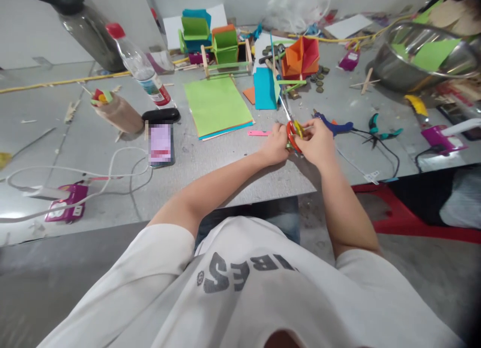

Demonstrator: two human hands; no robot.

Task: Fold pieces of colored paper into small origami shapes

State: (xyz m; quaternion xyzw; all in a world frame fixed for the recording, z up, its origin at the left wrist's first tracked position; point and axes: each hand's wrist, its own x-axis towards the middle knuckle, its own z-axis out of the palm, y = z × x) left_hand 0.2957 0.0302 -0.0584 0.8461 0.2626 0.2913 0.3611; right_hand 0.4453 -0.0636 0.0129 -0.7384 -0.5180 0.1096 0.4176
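Note:
A pair of scissors (291, 130) with red and yellow handles lies between my hands, its blades pointing away from me. My right hand (317, 141) has its fingers closed at the handles. Against the red handle loop rests my left hand (275, 143), its fingers curled; what they grip is hidden. A bit of green shows beneath the handles. To the left of my left hand lies a pink strip (258, 133). Beyond the blades are a blue paper piece (265, 88) and an orange folded paper wheel (300, 57). A blue glue gun (336, 126) lies beside my right hand.
Green paper sheets (220, 107) lie stacked left of my hands, near a phone (160, 143) and a plastic bottle (146, 77). Teal-handled pliers (383, 132) and a metal bowl (391, 62) are at right. Cables cross the table (210, 172).

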